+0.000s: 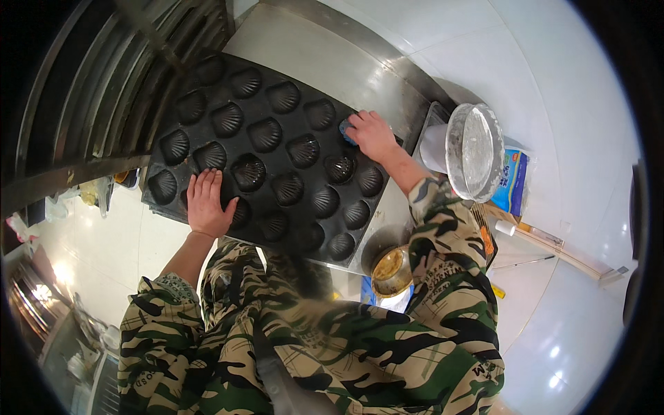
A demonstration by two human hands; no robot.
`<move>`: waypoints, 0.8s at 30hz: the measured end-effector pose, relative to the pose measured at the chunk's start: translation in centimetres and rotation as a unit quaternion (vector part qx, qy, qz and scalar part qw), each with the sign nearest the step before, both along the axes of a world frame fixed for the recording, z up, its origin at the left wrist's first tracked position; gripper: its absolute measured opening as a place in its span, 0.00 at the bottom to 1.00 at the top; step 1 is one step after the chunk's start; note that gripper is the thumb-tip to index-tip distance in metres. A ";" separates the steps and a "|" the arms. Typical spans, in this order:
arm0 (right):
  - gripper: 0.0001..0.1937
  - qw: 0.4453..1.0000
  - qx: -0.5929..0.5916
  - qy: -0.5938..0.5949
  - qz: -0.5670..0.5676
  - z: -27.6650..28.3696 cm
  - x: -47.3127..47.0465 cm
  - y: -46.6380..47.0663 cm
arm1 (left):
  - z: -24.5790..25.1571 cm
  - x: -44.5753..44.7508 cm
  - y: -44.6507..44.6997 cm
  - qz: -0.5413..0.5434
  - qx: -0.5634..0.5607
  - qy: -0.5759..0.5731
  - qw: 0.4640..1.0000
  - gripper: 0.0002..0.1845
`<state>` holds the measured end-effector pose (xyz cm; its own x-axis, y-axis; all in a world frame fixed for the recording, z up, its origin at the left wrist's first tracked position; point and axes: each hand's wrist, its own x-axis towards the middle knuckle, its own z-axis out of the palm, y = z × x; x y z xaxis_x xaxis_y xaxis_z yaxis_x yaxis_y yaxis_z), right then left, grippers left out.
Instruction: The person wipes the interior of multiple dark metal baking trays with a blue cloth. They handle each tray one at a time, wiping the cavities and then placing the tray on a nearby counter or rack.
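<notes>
A dark baking tray with rows of shell-shaped cavities point(280, 163) lies before me on a metal counter, with the edge of at least one more tray showing under it at the left. My left hand point(208, 205) rests flat on the tray's near left part, fingers slightly spread, holding nothing. My right hand point(369, 134) is at the tray's far right part, its fingers closed over a blue scrubbing pad or sponge point(346, 132) pressed to the tray. Several cavities near the middle and right shine as if wet or oily.
On the right stand a round, whitish-crusted sieve or pan point(473, 153) on a white container point(434, 148), and a blue printed bag point(511, 181). A metal bowl with yellowish contents point(390, 267) sits at the counter's near right. A metal rack point(98, 93) rises at the left.
</notes>
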<state>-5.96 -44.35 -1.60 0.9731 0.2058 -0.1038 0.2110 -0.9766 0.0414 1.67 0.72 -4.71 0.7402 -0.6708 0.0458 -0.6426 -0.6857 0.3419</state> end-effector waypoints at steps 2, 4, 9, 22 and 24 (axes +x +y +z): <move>0.12 0.993 -0.043 -0.096 -0.047 0.0 -0.1 0.2 | -0.1 0.0 -0.2 0.000 -0.002 0.001 1.000 0.41; 0.12 0.961 -0.011 0.045 -0.272 -0.4 0.4 1.4 | -0.1 0.0 -0.3 0.005 -0.006 0.009 1.000 0.41; 0.22 0.765 0.297 0.027 -0.570 -2.7 2.9 3.6 | -0.2 0.3 -0.3 -0.013 -0.002 -0.007 1.000 0.41; 0.24 0.776 0.307 0.039 -0.549 -1.3 -4.1 -2.7 | -0.5 0.3 -0.3 -0.002 0.001 -0.026 1.000 0.41; 0.22 0.827 0.155 0.175 -0.511 0.1 -3.3 -3.1 | -0.6 0.4 -0.4 0.002 0.006 -0.029 1.000 0.41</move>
